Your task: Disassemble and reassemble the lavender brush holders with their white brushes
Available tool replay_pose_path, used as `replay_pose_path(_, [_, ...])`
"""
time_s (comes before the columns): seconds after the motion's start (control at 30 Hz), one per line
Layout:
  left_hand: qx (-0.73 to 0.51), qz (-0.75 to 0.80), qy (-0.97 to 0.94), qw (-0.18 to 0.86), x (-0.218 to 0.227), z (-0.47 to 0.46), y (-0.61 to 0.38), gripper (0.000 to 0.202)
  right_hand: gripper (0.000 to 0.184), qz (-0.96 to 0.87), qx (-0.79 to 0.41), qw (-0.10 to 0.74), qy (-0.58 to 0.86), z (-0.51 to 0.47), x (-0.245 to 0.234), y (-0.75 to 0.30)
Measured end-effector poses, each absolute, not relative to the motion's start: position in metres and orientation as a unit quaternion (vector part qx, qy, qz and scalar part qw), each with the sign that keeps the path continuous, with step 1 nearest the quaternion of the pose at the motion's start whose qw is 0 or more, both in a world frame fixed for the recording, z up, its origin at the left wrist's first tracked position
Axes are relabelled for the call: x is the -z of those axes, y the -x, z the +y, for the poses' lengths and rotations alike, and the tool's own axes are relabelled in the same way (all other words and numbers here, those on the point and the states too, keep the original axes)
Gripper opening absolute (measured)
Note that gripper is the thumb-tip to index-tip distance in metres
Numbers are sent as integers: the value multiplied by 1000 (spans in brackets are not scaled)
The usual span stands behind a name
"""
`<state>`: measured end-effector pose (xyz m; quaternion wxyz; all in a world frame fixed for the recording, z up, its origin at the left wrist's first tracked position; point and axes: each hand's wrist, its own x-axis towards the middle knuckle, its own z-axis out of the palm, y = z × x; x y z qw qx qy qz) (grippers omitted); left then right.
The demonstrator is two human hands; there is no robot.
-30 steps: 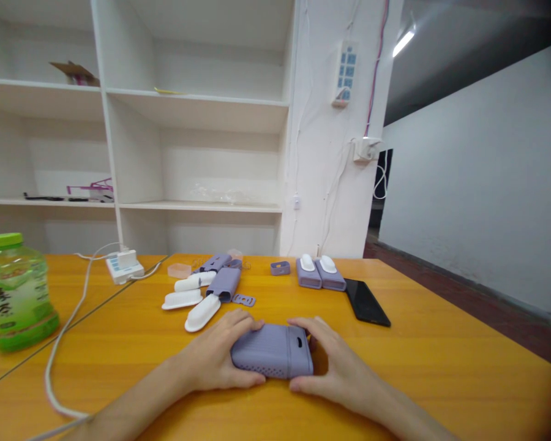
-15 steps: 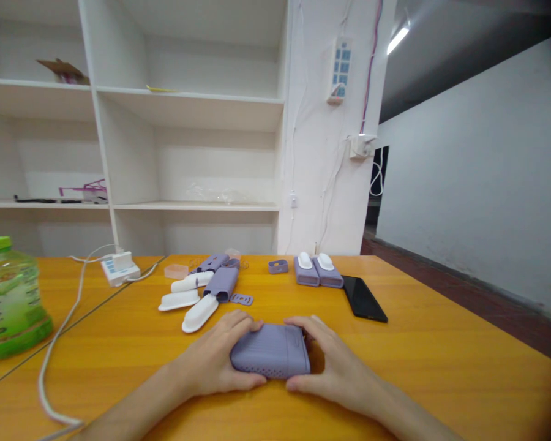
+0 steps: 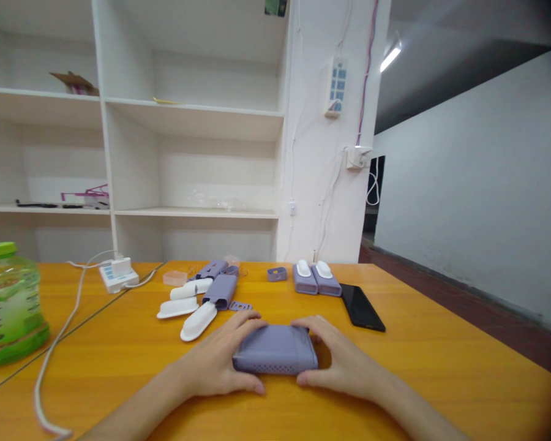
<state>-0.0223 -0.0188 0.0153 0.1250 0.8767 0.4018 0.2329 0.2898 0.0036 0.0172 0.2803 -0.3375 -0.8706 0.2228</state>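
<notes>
A purple plastic case (image 3: 278,350) with rounded corners and rows of small holes along its front lies flat on the table near me. My left hand (image 3: 232,355) is curled around its left end, fingers over the top far edge, with the thumb just below the front edge. At the right end, my right hand (image 3: 333,355) has its fingers by the far corner and its thumb at the near corner. Beyond them lie white oval shells (image 3: 199,321), another purple housing (image 3: 220,290) and a thin purple slotted piece (image 3: 240,306).
Two purple cases with white tops (image 3: 316,279), a small purple ring (image 3: 276,274) and a black phone (image 3: 362,307) lie at back right. On the left are a green-lidded jar (image 3: 11,309), a power strip (image 3: 118,275) and its white cable (image 3: 46,373). White shelves (image 3: 193,110) stand behind.
The case has shifted slightly right and turned a little between my hands. My left thumb has dropped away from its front edge. The view has tilted slightly upward.
</notes>
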Motion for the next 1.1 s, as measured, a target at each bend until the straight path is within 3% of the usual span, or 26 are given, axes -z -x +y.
replay_pose_path(0.17, [-261, 433, -850, 147, -15, -17, 38, 86, 81, -877, -207, 274, 335, 4, -19, -292])
replay_pose_path(0.33, [-336, 464, -786, 234, -17, -22, 27, 50, 47, -837, -221, 318, 387, -2, -16, -284])
replay_pose_path(0.4, [-385, 467, -752, 262, -18, -22, 16, 40, 45, -807, -233, 348, 417, -4, -13, -279])
replay_pose_path(0.5, [-428, 476, -715, 281, -15, -19, 2, 44, 60, -771, -271, 373, 439, -4, -10, -269])
replay_pose_path(0.63, [-422, 499, -702, 283, -8, -10, -2, 49, 56, -766, -328, 371, 410, -7, -12, -260])
replay_pose_path(0.93, [-367, 549, -733, 163, -10, -16, -1, 47, 47, -842, -105, 305, 433, -25, -17, -261])
replay_pose_path(1.07, [-317, 595, -736, 50, -28, -19, 9, 36, 20, -868, -118, 334, 349, -33, -27, -263])
replay_pose_path(1.1, [-304, 613, -729, 22, -34, -18, 15, 33, 22, -879, -126, 329, 321, -34, -30, -264])
